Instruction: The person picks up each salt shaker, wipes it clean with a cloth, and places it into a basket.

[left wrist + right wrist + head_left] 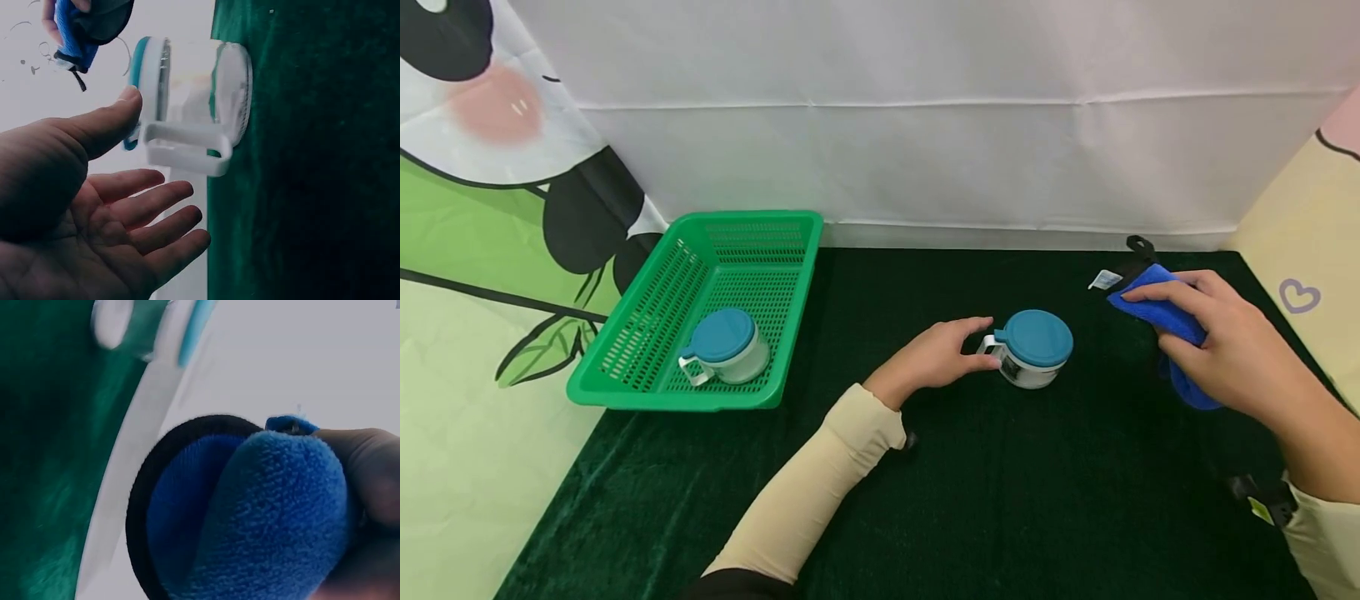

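A clear jar with a teal lid and white handle (1037, 342) stands on the dark green cloth. My left hand (942, 354) is beside its handle, fingers spread and relaxed, thumb toward the lid side; in the left wrist view the palm (75, 231) faces up near the white handle (187, 147). My right hand (1232, 342) grips a folded blue cleaning cloth with black edging (1161, 312), its loop and white tag sticking out at the far end. The right wrist view shows the fuzzy blue cloth (269, 519) bunched between thumb and fingers.
At the left, a green perforated basket (797, 333) holds a second teal-lidded jar (726, 346) with its handle toward the near left. A white backdrop (955, 167) rises behind the table. Printed fabric hangs at the left and a cream panel (1315, 250) borders the right side.
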`<state>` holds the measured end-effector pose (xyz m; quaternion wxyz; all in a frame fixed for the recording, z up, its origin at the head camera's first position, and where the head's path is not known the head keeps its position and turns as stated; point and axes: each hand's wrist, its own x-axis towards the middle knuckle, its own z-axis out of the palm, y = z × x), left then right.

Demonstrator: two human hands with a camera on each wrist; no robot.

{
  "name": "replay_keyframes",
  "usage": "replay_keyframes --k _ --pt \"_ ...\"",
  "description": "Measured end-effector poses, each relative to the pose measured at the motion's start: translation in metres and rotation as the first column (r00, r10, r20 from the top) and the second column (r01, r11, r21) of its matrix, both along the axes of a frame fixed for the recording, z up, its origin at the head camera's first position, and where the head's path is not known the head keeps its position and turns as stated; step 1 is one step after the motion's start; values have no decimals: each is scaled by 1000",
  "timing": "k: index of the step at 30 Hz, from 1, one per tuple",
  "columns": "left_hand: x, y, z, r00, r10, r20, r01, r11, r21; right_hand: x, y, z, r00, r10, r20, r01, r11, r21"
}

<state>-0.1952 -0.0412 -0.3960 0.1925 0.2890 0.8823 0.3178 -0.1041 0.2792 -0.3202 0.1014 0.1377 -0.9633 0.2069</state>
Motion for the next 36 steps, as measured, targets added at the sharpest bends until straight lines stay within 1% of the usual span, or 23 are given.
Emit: replay_keyframes --k 4,7,8,10,13,15,21,24,28,30,33,36 --pt "-1 6 -6 1000 -20 15 20 1000 1 -8 8 -10 996 -87 25 86 996 30" --pt "-3 9 -11 1000 -22 19 21 999 31 -10 12 -14 990 -136 46 134 990 38" --pt "-3 10 -13 1000 -15 19 14 999 45 -11 13 -15 987 -151 56 149 988 38" --pt "-5 12 -16 1000 21 19 -23 996 82 -12 14 -16 983 -167 71 165 986 31" --pt "-6 15 -20 996 88 16 -90 985 148 -13 16 -19 982 -167 89 165 986 30" --pt "-7 16 -22 992 122 13 -122 974 189 -13 17 -22 983 -153 96 151 988 30" --pt "-6 12 -24 984 176 -25 -162 945 283 -14 13 -29 987 -102 124 101 995 12" --pt "-6 6 -19 977 209 -44 -186 933 309 -14 9 -33 987 -87 138 86 996 12" --pt "-9 -6 -6 965 259 -34 -232 911 340 -14 7 -35 985 -82 149 84 996 -4" --pt "-9 -13 2 957 287 -33 -255 893 372 -14 5 -35 986 -76 152 81 996 -29" --pt "-9 -24 18 942 332 -57 -276 857 434 -18 -5 -36 986 -53 155 66 995 -77" --pt "-6 -35 36 929 361 -75 -278 819 502 -22 -19 -39 986 -26 166 47 991 -123"
